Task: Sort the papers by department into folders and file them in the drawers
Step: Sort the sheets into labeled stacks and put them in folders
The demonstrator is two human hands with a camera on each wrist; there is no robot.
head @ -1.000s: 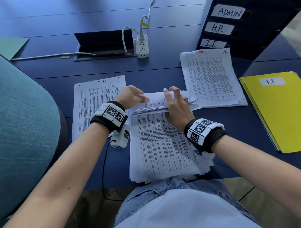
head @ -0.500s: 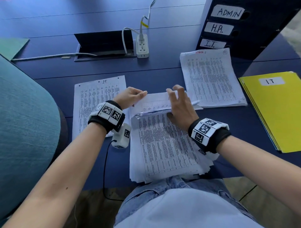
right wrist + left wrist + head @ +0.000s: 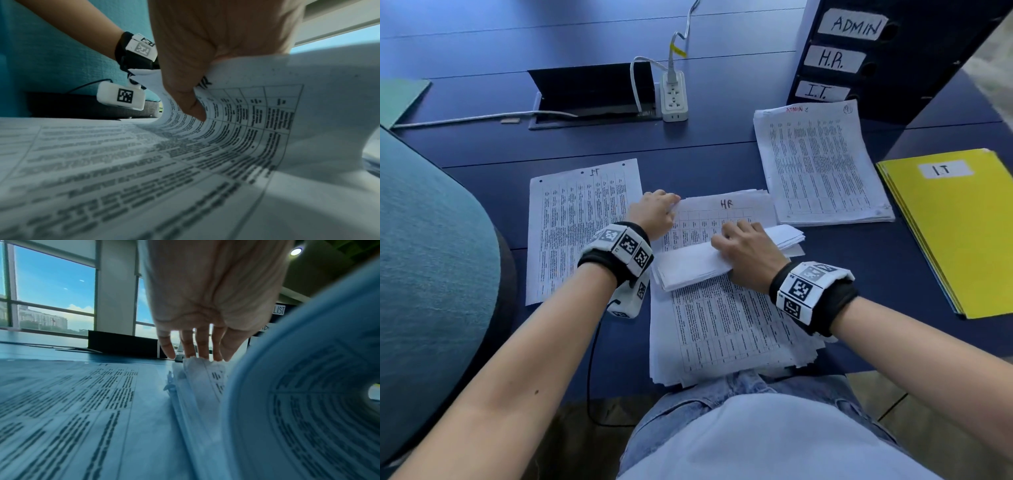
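The main paper stack (image 3: 722,325) lies at the table's near edge. My right hand (image 3: 746,246) grips its top sheets (image 3: 688,267), bent back toward me, with the thumb (image 3: 185,97) on their printed side (image 3: 246,121). This bares a sheet marked HR (image 3: 726,212). My left hand (image 3: 654,212) rests its fingertips (image 3: 195,350) on the stack's far left corner (image 3: 197,368). The IT pile (image 3: 578,222) lies left of the stack and the ADMIN pile (image 3: 818,161) at the far right. A yellow IT folder (image 3: 955,233) lies at the right. Drawers (image 3: 859,58) labelled ADMIN, H.R. and I.T. stand behind.
A white power strip (image 3: 674,97) with cables and an open black cable hatch (image 3: 592,92) sit at the table's middle back. A teal chair back (image 3: 424,274) fills the left. A green folder (image 3: 400,96) lies far left.
My right hand has bent the top sheets further back toward me, uncovering the HR heading. My left hand moved up to the stack's far left corner.
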